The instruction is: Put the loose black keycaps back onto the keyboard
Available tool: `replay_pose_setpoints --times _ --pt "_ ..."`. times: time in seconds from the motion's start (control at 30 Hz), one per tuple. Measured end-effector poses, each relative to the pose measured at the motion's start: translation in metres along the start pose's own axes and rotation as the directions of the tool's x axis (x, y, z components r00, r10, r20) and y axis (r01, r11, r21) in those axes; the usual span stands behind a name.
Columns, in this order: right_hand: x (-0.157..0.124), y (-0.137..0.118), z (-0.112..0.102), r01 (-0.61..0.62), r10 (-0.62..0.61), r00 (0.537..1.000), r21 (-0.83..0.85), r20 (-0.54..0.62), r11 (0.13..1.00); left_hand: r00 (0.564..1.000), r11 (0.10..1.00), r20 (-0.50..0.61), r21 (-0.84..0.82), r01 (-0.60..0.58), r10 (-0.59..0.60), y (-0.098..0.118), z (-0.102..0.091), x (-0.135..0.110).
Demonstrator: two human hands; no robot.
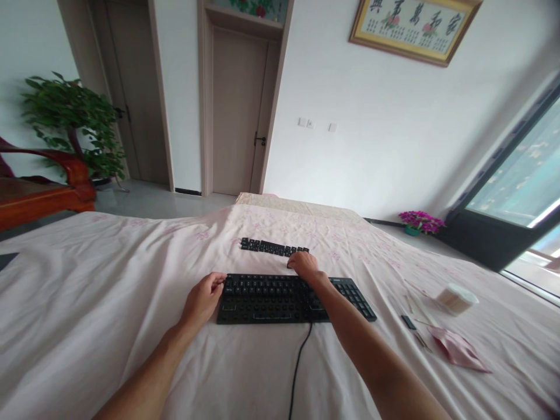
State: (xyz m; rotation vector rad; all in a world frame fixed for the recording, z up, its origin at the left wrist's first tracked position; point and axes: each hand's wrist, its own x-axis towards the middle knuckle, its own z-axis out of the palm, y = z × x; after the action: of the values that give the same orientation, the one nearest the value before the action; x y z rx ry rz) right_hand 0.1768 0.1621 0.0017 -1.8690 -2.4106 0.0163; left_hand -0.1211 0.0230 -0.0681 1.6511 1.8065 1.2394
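Observation:
A black keyboard (262,290) lies on the bedsheet, its front rows stripped of keycaps and showing bare sockets. My left hand (209,293) is closed at its upper left corner, thumb and fingers against the edge. Beyond the keyboard, loose black keycaps (272,247) are laid out in rows. My right hand (305,264) reaches over the keyboard to the right end of those rows. Its fingers are pinched on a small black keycap (289,265), just above or on the sheet. My right forearm hides part of the keyboard near the number pad.
A black cable (299,361) runs from the keyboard toward me. On the right lie a pink cloth (459,349), a tub of cotton swabs (457,298), a small dark object (408,322) and a tweezer-like tool (422,342). The pale sheet (144,268) is wrinkled.

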Motion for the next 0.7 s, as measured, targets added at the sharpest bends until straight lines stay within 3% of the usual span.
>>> replay_pose_setpoints --times 0.37,0.57,0.7 --pt "-0.005 -0.009 -0.008 0.016 -0.017 1.0 0.02 0.009 1.0 1.0 1.0 -0.001 0.021 0.012 -0.012 0.008 -0.004 -0.002" --pt "-0.051 0.002 -0.027 0.137 -0.114 0.981 0.141 -0.156 0.981 1.0 1.0 0.008 0.002 0.012 -0.012 0.008 -0.004 -0.003" --pt "-0.092 0.009 -0.026 0.235 -0.185 0.955 0.216 -0.232 0.948 1.0 1.0 0.004 -0.003 0.013 -0.013 0.007 -0.003 -0.003"
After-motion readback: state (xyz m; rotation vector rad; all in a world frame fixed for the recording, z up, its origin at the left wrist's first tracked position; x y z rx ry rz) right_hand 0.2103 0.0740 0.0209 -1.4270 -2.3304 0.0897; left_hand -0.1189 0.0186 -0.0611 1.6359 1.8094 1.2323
